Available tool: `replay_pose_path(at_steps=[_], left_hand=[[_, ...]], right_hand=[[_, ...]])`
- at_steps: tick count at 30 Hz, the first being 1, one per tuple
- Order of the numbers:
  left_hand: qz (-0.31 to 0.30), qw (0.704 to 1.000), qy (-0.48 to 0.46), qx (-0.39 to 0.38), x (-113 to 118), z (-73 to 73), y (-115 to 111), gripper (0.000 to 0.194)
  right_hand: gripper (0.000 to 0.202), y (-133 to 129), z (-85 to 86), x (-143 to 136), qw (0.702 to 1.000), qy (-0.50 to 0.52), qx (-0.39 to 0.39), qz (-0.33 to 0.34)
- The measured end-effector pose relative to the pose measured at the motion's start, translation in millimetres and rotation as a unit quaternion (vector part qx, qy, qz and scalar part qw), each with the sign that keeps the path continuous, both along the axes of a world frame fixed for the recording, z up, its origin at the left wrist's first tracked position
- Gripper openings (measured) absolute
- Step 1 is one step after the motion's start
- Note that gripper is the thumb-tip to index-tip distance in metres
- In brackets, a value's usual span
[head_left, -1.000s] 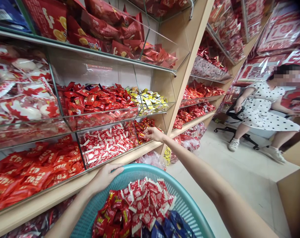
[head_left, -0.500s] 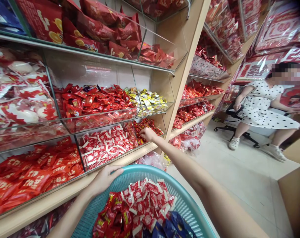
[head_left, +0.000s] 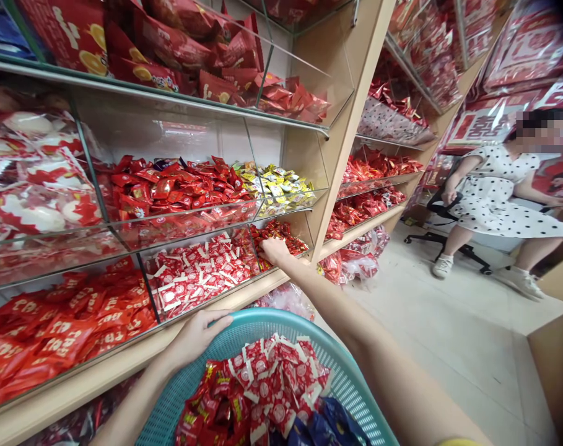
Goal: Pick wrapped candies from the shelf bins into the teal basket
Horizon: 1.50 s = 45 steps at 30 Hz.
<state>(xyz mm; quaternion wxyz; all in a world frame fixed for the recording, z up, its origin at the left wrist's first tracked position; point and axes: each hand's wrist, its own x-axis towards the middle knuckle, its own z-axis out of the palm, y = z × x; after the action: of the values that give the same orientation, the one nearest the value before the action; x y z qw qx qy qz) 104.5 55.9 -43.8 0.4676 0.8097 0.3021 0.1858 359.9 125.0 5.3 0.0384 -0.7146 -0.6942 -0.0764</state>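
Note:
My left hand (head_left: 200, 337) is closed over the rim of a turquoise plastic basket (head_left: 262, 317), thumb lying along the edge. Inside the basket are red-and-white wrapped candies (head_left: 281, 371), red packets with yellow lettering (head_left: 211, 402) and dark blue packets (head_left: 332, 427). My right hand (head_left: 275, 251) reaches into a small clear-walled bin of red and gold wrapped candies (head_left: 288, 238) on the low shelf. Its fingers curl down among the candies, and the fingertips are hidden. Left of that bin lie red-and-white wrapped candies (head_left: 202, 272) in a wider compartment.
Clear dividers and front panels (head_left: 183, 217) edge the shelf compartments. A wooden upright (head_left: 341, 136) stands right of my right hand. Orange-red packets (head_left: 62, 328) fill the lower left bin. Plastic bags (head_left: 281, 300) lie below. A person in a dotted dress (head_left: 490, 192) sits at the right.
My right hand has moved slightly down and left, deeper into the small candy bin. The view has shifted a little. My left hand stays on the basket rim.

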Motion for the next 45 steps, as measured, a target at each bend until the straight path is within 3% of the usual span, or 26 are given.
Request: replay_pose_path(at_steps=[7, 13, 16, 19, 23, 27, 38, 45], left_hand=[[-0.001, 1.0, 0.002, -0.011, -0.8, 0.3, -0.7, 0.041], [-0.005, 1.0, 0.004, -0.002, -1.4, -0.9, 0.5, 0.039], [-0.008, 1.0, 0.003, 0.006, -1.0, -1.5, 0.9, 0.038], [-0.01, 1.0, 0.002, 0.011, -0.7, -0.9, 0.2, 0.039], [-0.008, 1.0, 0.002, 0.013, -0.9, -0.6, -0.2, 0.037], [-0.011, 1.0, -0.002, 0.012, -1.2, -1.8, 0.3, 0.036], [0.006, 1.0, -0.008, 0.013, -1.0, 1.2, -2.4, 0.038], [0.013, 0.999, 0.004, 0.035, -0.7, -2.3, -1.2, 0.039]], right_hand=[[0.024, 7.8, 5.4, -7.7, 0.999, -0.021, -0.001, 0.026], [0.031, -11.8, 8.5, 16.9, 0.997, -0.01, 0.02, 0.074], [0.027, -19.8, -0.2, 32.6, 0.986, 0.072, 0.051, 0.141], [0.022, -23.7, -14.4, 41.8, 0.951, 0.231, 0.095, 0.182], [0.016, -30.7, -28.0, 44.2, 0.897, 0.382, 0.127, 0.184], [0.014, -38.1, -31.5, 44.2, 0.868, 0.44, 0.135, 0.187], [0.014, -41.6, -38.7, 44.1, 0.861, 0.447, 0.153, 0.187], [0.016, -73.2, -22.2, 44.2, 0.831, 0.503, 0.162, 0.171]])
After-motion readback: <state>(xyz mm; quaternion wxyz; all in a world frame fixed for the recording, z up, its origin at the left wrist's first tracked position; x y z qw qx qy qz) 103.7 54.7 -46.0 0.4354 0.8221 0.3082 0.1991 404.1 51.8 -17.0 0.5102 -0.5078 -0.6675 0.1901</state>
